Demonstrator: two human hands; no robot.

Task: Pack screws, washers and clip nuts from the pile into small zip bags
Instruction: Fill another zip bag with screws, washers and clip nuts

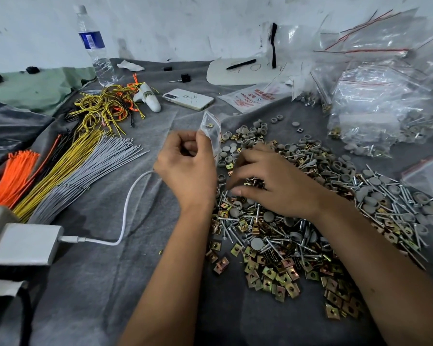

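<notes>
A: Why is the small zip bag (211,132) held upright?

B: The left hand (185,166) pinches it mouth-up beside the pile (298,216), with what looks like one clip nut inside, so pieces likely drop straight in

A: And the right hand (270,181)?

B: Fingers curled down into the screws and clip nuts, picking; whether it has caught anything I cannot tell

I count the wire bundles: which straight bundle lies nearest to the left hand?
The grey bundle; the yellow and orange bundles lie farther from the left hand.
</notes>
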